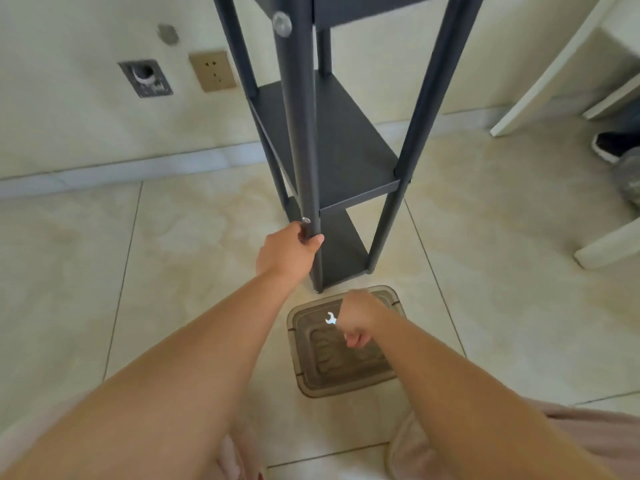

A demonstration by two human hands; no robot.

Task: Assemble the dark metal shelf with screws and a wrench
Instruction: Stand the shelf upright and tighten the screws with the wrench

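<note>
The dark metal shelf (346,143) stands upright on the tiled floor, with several tiers and round legs. My left hand (289,252) grips its near front leg low down, just under a silver screw head (305,220). Another silver screw head (282,24) sits high on the same leg. My right hand (358,318) is curled round a small silver wrench (330,318), whose open jaw sticks out to the left, above a brownish translucent tray (301,358) on the floor.
A wall with a socket (212,71) and a pipe outlet (145,77) rises behind the shelf. White furniture legs (540,81) stand at the right, with a dark shoe (611,145) beside them. Pink cloth (415,445) lies at the bottom.
</note>
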